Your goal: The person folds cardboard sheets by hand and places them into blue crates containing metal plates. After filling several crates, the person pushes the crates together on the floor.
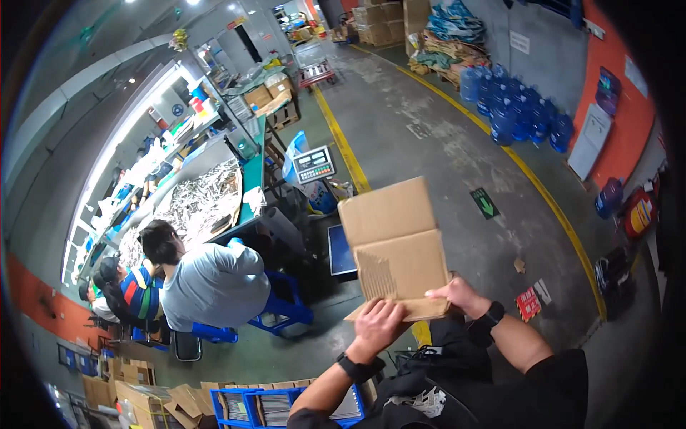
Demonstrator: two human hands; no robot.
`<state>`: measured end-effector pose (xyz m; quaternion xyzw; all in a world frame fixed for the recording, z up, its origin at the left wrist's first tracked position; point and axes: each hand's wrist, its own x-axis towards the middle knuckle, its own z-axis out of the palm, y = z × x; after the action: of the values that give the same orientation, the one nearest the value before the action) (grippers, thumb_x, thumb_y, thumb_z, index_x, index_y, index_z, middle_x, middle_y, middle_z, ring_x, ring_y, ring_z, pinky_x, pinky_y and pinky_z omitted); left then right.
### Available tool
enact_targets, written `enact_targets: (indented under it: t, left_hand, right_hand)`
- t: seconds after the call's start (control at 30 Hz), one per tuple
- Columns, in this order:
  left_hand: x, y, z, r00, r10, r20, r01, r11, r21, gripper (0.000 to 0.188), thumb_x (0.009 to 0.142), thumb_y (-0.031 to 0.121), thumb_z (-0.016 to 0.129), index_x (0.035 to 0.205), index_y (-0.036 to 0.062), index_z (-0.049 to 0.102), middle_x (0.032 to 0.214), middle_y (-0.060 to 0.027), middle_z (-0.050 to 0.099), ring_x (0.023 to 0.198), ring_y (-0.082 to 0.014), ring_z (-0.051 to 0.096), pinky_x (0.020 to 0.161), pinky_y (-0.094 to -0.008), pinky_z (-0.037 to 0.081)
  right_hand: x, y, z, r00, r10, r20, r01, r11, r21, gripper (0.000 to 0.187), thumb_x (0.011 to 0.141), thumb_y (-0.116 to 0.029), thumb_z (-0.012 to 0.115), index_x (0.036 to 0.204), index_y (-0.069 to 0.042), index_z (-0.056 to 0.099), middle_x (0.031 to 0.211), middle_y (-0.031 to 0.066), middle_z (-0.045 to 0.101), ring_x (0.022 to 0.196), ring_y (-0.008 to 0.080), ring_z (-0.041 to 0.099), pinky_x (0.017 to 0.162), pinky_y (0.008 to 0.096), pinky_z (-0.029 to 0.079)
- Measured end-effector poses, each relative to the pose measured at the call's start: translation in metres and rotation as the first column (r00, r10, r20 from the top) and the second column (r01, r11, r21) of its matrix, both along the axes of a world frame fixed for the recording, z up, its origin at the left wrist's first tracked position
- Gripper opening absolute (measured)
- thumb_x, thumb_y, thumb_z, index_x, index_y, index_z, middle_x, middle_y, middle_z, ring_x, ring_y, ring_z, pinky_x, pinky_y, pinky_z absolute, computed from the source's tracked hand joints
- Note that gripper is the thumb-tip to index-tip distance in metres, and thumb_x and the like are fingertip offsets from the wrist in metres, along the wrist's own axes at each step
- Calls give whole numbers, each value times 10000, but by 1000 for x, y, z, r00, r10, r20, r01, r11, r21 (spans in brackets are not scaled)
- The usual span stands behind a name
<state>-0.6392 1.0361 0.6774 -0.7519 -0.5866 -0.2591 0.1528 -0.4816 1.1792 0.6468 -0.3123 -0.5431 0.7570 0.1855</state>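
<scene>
In the head view, both of the person's hands hold up a flattened brown cardboard box (395, 247) in front of the body, above the grey concrete floor (429, 136). The left hand (376, 325) grips the box's lower edge from beneath, its fingers (391, 312) curled against the folded bottom flap; a dark band sits on that wrist. The right hand (457, 294) is clamped on the lower right corner of the box, fingers wrapped over the edge, with a dark watch (493, 313) on the wrist. The box stands roughly upright, tilted a little, its upper flap open and a torn patch showing on the lower panel. Just behind the box on the floor is a platform scale (341, 250) with a display head (314, 164) on a post. To the left, a person in a grey shirt (214, 282) sits on a blue stool (282, 307) at a long surface (251, 179) heaped with small pale parts (200, 204). Blue crates (246, 407) holding flat stacks stand near the lower edge. Far right, blue water bottles (514, 111) are clustered by the wall.
</scene>
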Motion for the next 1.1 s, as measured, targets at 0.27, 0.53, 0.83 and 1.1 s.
enact_targets:
  t: [0.27,0.53,0.83,1.1]
  left_hand:
    - [9,27,34,964,245,102,-222,955,-199,364,749,383,662,633,100,467,559,-31,525,510,-195,560,475,-290,424]
    - [24,56,33,794,573,202,-486,798,-356,470,700,500,682,625,86,472,510,-92,535,474,-277,569,434,-351,448]
    - [8,71,41,538,786,306,-558,604,-570,562,636,603,664,703,49,599,619,-144,606,618,-328,615,567,-398,491]
    - [30,29,11,368,864,344,-524,498,-691,584,559,583,712,775,44,653,673,-146,630,696,-312,630,631,-382,493]
  right_hand:
    - [-69,89,-10,912,357,-203,-410,822,-395,513,864,-309,514,1239,31,431,1147,166,561,1010,253,573,905,350,431]
    - [-108,120,-8,778,467,-420,-617,691,-376,583,891,-453,464,1244,10,430,1150,130,553,1050,208,541,901,334,426]
    - [-120,110,27,545,646,-534,-789,611,-67,742,653,-377,766,1210,-10,443,1102,95,546,1007,191,534,889,307,421]
    - [-92,86,44,442,887,-129,-871,391,-299,680,581,-103,767,1179,9,463,1085,89,563,988,192,548,863,311,438]
